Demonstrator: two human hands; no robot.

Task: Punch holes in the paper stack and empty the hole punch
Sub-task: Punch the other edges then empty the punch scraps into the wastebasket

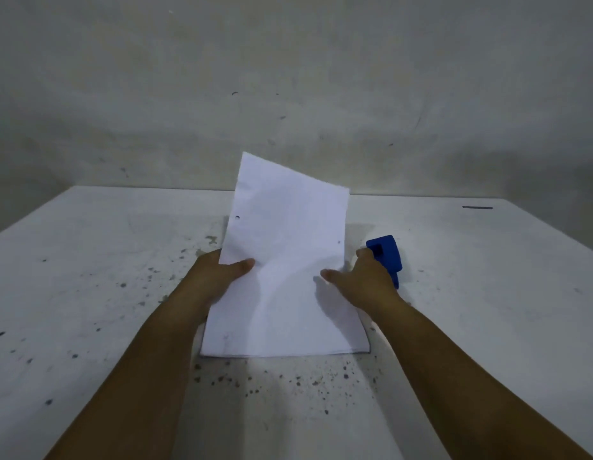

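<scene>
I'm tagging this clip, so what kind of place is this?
Probably a bare workroom or utility space: a stained white table against a scuffed plain wall, with only a paper stack and blue hole punch.

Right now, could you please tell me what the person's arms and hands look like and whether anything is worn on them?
Both forearms are bare, with no sleeves showing. The left hand and right hand wear no gloves, and no watch, bracelet or ring is visible.

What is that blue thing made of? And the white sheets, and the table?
The blue punch looks like plastic: solid colour, smooth moulded shape, though metal parts may hide inside. The sheets look like plain matte paper: thin, bending and creased between the hands, with a punched hole near the left edge. The table seems a hard, painted or laminated white top, stained with dark specks; which one is unclear.
</scene>
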